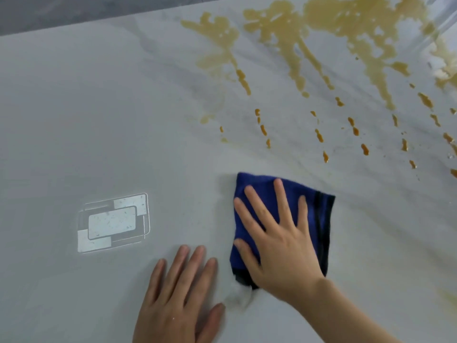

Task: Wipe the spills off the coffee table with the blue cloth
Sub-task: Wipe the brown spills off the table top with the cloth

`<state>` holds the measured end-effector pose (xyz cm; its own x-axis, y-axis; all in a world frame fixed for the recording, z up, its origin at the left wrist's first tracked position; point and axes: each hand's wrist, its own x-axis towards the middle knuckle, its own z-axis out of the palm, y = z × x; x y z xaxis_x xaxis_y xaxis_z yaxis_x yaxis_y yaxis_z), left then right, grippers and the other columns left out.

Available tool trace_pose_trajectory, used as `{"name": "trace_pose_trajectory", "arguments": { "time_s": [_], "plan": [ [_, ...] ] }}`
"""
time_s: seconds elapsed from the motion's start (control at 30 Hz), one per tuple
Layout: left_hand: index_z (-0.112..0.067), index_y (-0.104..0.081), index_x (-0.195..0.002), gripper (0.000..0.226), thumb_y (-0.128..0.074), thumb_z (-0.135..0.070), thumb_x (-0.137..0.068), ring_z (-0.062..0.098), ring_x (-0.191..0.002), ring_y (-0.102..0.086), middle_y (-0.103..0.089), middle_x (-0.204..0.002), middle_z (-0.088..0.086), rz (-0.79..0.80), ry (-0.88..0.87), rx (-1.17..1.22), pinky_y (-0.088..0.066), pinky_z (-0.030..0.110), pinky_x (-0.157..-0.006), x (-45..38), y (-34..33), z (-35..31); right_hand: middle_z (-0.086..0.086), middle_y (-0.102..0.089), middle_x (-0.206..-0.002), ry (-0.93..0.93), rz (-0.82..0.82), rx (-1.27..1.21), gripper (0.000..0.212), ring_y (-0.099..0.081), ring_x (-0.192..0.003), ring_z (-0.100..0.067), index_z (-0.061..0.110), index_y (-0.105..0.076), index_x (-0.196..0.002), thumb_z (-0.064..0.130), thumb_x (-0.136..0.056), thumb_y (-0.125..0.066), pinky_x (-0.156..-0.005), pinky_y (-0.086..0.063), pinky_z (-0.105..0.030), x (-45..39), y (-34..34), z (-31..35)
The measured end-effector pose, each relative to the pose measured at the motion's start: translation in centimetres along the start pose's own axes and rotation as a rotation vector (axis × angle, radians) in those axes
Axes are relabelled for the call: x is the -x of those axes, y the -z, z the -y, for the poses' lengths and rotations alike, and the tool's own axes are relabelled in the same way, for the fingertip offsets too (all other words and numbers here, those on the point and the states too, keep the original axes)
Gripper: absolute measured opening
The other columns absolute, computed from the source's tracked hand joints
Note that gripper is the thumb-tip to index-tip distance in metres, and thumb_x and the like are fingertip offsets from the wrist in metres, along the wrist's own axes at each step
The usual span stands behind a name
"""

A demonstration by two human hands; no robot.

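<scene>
Cloth (257,194), blue, dark-edged, flat on table (74,107), under right hand (279,243), fingers spread straight. Spills (346,28), amber, beyond cloth, well apart. Left hand (180,300) flat beside cloth, fingers straight. Pale rectangles emblem (113,222) left; no legible writing.

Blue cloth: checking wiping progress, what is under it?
The folded blue cloth lies on the pale marble table, pressed flat by the right hand. Anything beneath is hidden.
</scene>
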<state>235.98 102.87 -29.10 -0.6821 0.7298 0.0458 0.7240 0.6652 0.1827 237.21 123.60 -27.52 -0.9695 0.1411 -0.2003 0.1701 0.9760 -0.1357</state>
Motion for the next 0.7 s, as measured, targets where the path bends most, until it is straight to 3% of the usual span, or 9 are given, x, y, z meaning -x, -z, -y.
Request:
{"name": "trace_pose_trajectory", "arguments": {
  "time_s": [0.1, 0.2, 0.27, 0.4, 0.5, 0.57, 0.7],
  "plan": [
    [-0.017, -0.041, -0.133, 0.055, -0.029, -0.049, -0.091, 0.023, -0.137, -0.027, -0.044, -0.140, 0.006, 0.016, 0.007, 0.007, -0.021, 0.044, -0.110, 0.2, -0.1, 0.0, 0.003, -0.030, -0.151, 0.091, 0.037, 0.023, 0.058, -0.011, -0.140, -0.040, 0.027, -0.031, -0.141, 0.052, -0.088, -0.030, -0.104, -0.011, -0.069, -0.4, -0.1, 1.4],
    [-0.013, -0.046, -0.126, 0.051, -0.035, -0.047, -0.089, 0.025, -0.136, -0.029, -0.045, -0.138, 0.009, -0.044, -0.002, 0.013, -0.024, 0.044, -0.109, 0.2, -0.4, -0.2, 0.006, -0.020, -0.154, 0.184, 0.008, -0.018, 0.059, 0.000, -0.142, -0.038, 0.031, -0.022, -0.143, 0.053, -0.089, -0.023, -0.105, 0.004, -0.065, -4.1, 0.2, 1.9],
    [-0.014, -0.049, -0.122, 0.049, -0.041, -0.046, -0.087, 0.027, -0.135, -0.031, -0.047, -0.136, 0.010, -0.082, -0.024, 0.003, -0.026, 0.044, -0.108, 0.3, -0.5, -0.2, 0.008, -0.017, -0.155, 0.188, -0.022, -0.042, 0.058, 0.002, -0.143, -0.035, 0.033, -0.021, -0.144, 0.053, -0.089, -0.025, -0.106, 0.007, -0.064, -7.0, 0.5, 1.4],
    [-0.016, -0.045, -0.130, 0.054, -0.041, -0.047, -0.086, 0.026, -0.134, -0.033, -0.049, -0.136, 0.008, -0.066, -0.025, -0.013, -0.029, 0.046, -0.106, 0.1, -0.3, -0.1, 0.011, -0.009, -0.156, 0.019, -0.056, 0.002, 0.057, 0.006, -0.143, -0.030, 0.037, -0.013, -0.144, 0.055, -0.091, -0.021, -0.109, 0.002, -0.063, -9.6, 1.6, -3.7],
    [-0.017, -0.045, -0.129, 0.054, -0.039, -0.048, -0.086, 0.024, -0.135, -0.031, -0.050, -0.135, 0.007, -0.056, -0.019, 0.008, -0.027, 0.045, -0.107, 0.1, -0.3, -0.1, 0.011, -0.006, -0.157, -0.250, -0.076, -0.034, 0.058, 0.011, -0.143, -0.029, 0.037, -0.010, -0.145, 0.056, -0.091, -0.019, -0.110, 0.000, -0.063, -6.9, 1.7, -7.8],
    [-0.017, -0.046, -0.128, 0.053, -0.038, -0.049, -0.086, 0.023, -0.135, -0.030, -0.051, -0.133, 0.007, -0.046, -0.007, 0.023, -0.025, 0.043, -0.108, -0.1, -0.2, -0.1, 0.008, -0.003, -0.157, -0.300, -0.054, -0.027, 0.061, 0.014, -0.142, -0.031, 0.033, -0.008, -0.146, 0.057, -0.090, -0.015, -0.108, 0.002, -0.064, -4.3, 1.3, -7.3],
    [-0.019, -0.048, -0.125, 0.052, -0.036, -0.050, -0.086, 0.020, -0.136, -0.028, -0.053, -0.130, 0.007, -0.026, 0.017, 0.027, -0.024, 0.041, -0.109, -0.2, -0.2, -0.2, 0.001, -0.023, -0.154, -0.079, -0.028, 0.055, 0.062, -0.007, -0.141, -0.042, 0.026, -0.023, -0.144, 0.055, -0.089, -0.022, -0.104, -0.007, -0.067, -2.1, 0.4, -3.6]
  ]
}}
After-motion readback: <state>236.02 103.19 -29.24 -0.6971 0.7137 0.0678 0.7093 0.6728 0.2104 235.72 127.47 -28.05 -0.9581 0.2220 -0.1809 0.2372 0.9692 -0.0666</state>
